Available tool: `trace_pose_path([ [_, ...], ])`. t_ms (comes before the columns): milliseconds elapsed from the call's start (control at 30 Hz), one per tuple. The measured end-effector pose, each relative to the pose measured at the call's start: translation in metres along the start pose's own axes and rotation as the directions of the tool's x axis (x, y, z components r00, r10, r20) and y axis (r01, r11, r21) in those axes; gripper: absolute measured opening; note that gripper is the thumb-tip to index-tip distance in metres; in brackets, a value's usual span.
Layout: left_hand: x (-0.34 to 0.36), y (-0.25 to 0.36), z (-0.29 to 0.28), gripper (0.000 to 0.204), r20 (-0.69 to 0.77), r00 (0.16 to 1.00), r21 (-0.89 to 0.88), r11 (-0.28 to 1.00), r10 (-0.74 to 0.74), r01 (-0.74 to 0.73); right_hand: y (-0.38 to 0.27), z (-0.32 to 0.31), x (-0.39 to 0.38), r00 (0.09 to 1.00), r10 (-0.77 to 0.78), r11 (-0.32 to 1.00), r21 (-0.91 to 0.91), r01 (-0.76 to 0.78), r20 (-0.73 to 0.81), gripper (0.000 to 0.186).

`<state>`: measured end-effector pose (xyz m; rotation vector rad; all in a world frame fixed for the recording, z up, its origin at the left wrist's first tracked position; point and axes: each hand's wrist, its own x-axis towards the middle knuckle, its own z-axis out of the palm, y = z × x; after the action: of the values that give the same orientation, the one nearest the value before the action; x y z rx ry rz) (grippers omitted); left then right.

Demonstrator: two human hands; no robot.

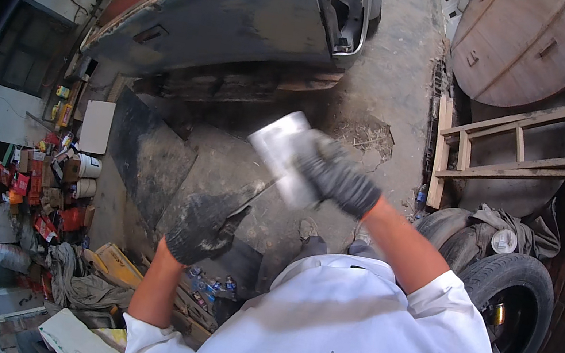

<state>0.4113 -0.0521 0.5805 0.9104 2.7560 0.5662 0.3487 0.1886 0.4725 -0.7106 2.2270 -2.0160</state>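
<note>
My right hand [338, 176], in a dark knitted glove, grips a flat, pale, roughly rectangular plate [277, 139] that is smeared by motion. Its exact kind does not show. My left hand [204, 229], gloved in black, is closed around a thin dark tool with a narrow blade [258, 196], perhaps a spatula or scraper. The blade points up and right, its tip near the plate's lower left edge; whether they touch I cannot tell. Beyond both hands stands a car body panel [246, 30], grey with patchy filler and reddish paint above.
Tires [512, 287] and a cloth lie at right, below a wooden frame [523, 152] and a round wooden board [524, 48]. At left are piled boxes [35, 174], white buckets [88, 166] and crumpled fabric [77, 281]. Small bottles [213, 287] lie near my left forearm.
</note>
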Motion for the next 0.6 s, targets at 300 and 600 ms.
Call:
trace_pose_path([
  [300,-0.043,-0.005,0.006,0.052,-0.166,0.964,0.008,0.977,-0.21,0.214,0.043,-0.034,-0.003,0.916,0.401,0.598,0.765,-0.239,-0.027,0.039],
  [600,-0.055,-0.003,0.073,0.039,-0.46,0.556,-0.459,0.721,-0.693,0.519,0.083,-0.024,-0.013,0.983,0.067,0.921,-0.368,-0.126,-0.17,0.04],
])
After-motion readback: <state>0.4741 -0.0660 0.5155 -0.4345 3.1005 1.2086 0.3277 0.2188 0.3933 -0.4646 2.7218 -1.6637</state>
